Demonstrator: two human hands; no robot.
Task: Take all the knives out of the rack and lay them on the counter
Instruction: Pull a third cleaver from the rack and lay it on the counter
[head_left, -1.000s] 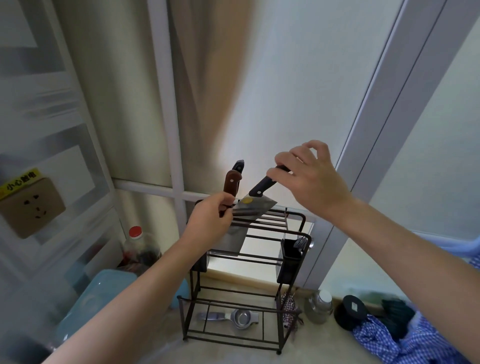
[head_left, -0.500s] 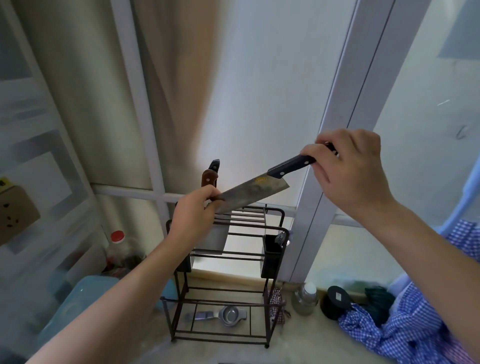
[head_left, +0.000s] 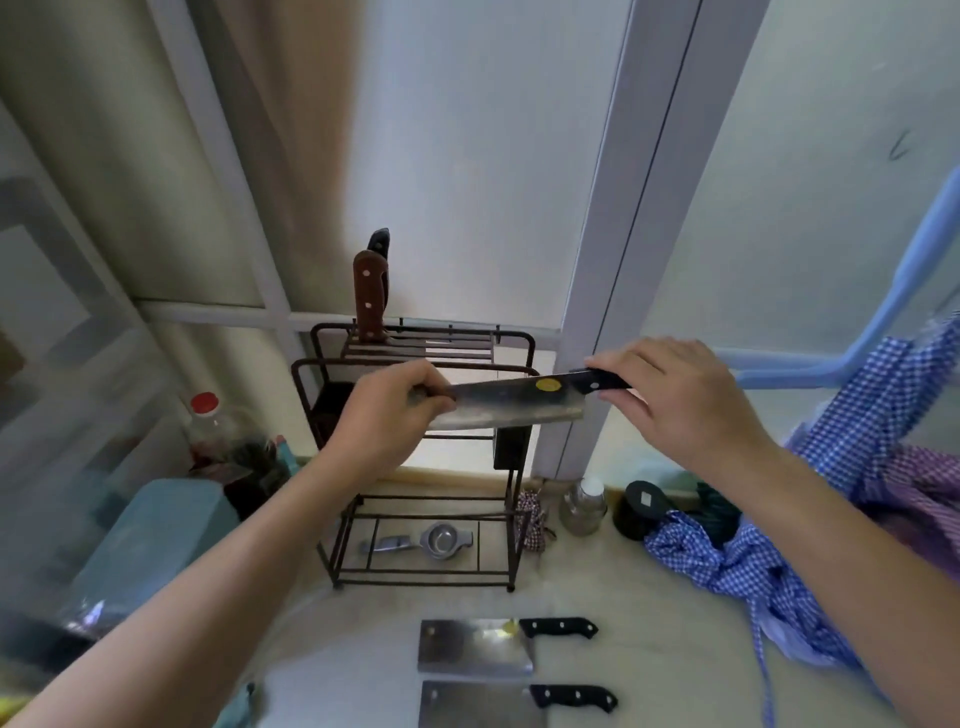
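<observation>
I hold a worn cleaver (head_left: 514, 404) level in front of the dark wire rack (head_left: 511, 519). My right hand (head_left: 680, 400) grips its black handle and my left hand (head_left: 387, 415) pinches the far end of its blade. Two knives still stand in the rack's top slots: one with a brown handle (head_left: 369, 296) and one with a black handle (head_left: 379, 241) behind it. Two cleavers with black handles lie flat on the counter below, one (head_left: 475, 647) nearer the rack and the other (head_left: 483, 704) at the frame's bottom edge.
A metal strainer (head_left: 441, 540) lies on the rack's bottom shelf. Left of the rack are a red-capped bottle (head_left: 205, 415) and a blue tub (head_left: 150, 540). Right of it stand a steel jar (head_left: 584, 506), a black jar (head_left: 641, 509) and blue checked cloth (head_left: 737, 566).
The cleaver has come out of the rack and swung from tilted to level, lower and in front of the rack. The view has tipped down, showing two cleavers on the counter.
</observation>
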